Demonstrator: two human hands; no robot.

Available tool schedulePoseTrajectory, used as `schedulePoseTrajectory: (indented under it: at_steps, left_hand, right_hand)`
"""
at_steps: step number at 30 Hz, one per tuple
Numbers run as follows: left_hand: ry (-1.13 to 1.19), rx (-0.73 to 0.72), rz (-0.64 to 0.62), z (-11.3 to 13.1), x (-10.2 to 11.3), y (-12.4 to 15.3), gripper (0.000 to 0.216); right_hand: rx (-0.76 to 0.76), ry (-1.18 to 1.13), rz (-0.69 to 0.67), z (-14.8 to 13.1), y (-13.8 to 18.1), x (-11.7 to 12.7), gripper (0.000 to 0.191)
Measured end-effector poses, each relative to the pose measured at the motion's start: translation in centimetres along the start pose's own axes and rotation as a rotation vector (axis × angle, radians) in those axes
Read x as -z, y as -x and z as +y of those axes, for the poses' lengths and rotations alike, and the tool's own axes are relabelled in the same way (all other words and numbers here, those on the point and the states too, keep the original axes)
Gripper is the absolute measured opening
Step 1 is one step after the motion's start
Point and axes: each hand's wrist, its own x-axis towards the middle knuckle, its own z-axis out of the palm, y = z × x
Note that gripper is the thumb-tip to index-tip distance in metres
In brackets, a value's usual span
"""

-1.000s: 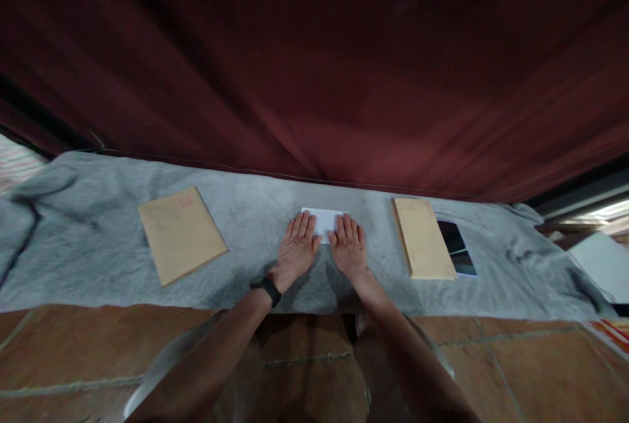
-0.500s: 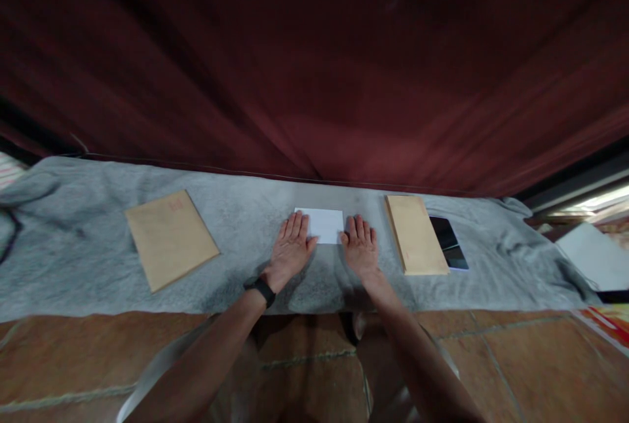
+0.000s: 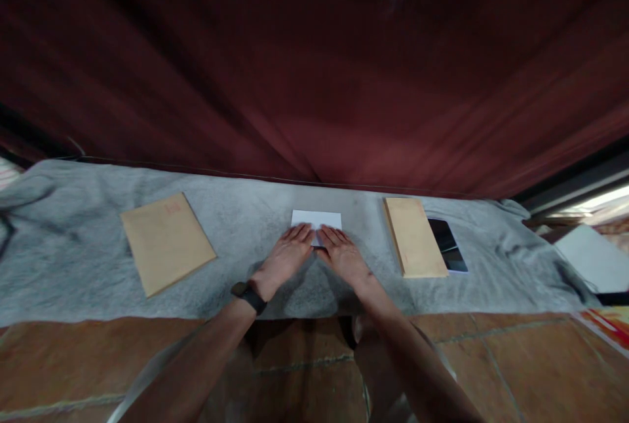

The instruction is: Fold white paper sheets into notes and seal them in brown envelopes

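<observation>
A small folded white paper point(image 3: 317, 219) lies on the grey cloth point(image 3: 246, 220) in front of me. My left hand point(image 3: 285, 257), with a black watch on the wrist, lies flat with its fingers stretched onto the paper's near edge. My right hand point(image 3: 343, 256) lies flat beside it, fingertips also on the paper's near edge, the two hands meeting at the middle. Both hands press down and hold nothing.
A brown envelope point(image 3: 166, 241) lies on the cloth to the left. Another brown envelope point(image 3: 413, 236) lies to the right, next to a dark phone point(image 3: 447, 245). A dark red curtain point(image 3: 314, 69) hangs behind. Brown tiled floor point(image 3: 73, 357) runs along the near side.
My hands were apart at the paper's two sides half a second ago; they have slid inward and now meet over its near edge.
</observation>
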Motion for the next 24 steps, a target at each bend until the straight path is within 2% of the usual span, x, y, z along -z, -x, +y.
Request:
schedulePoseTrajectory:
  at_steps: [4, 8, 11, 14, 17, 20, 22, 24]
  left_hand:
    - [-0.033, 0.002, -0.029, 1.0, 0.5, -0.4, 0.05]
    - [-0.039, 0.01, -0.006, 1.4, 0.8, -0.4, 0.05]
    - [-0.038, -0.001, 0.028, 1.1, 1.7, -0.3, 0.041]
    - [0.064, 0.067, 0.095, 0.3, 3.2, -0.2, 0.025]
    - [0.381, 0.231, 0.295, -0.7, 4.8, -0.3, 0.02]
    - [0.888, 0.416, 0.491, -1.3, 5.6, -0.5, 0.026]
    - [1.189, 0.497, 0.505, -1.2, 5.3, -0.6, 0.033]
    - [1.364, 0.553, 0.433, -1.0, 4.4, -0.5, 0.038]
  right_hand:
    - [-0.001, 0.008, -0.01, -0.2, -0.2, 0.2, 0.049]
    - [-0.006, 0.025, 0.005, -0.4, -0.4, 0.2, 0.047]
    - [-0.003, -0.004, 0.004, 0.3, -0.7, 1.0, 0.04]
    - [-0.076, -0.189, 0.038, 1.6, -0.8, 2.5, 0.032]
    - [-0.25, -0.575, 0.228, 2.6, -0.8, 4.2, 0.029]
    - [-0.391, -0.946, 0.394, 2.8, -0.9, 5.0, 0.041]
    - [-0.45, -1.094, 0.409, 2.7, -1.3, 4.6, 0.046]
    - [-0.501, -1.121, 0.386, 2.6, -1.8, 3.7, 0.048]
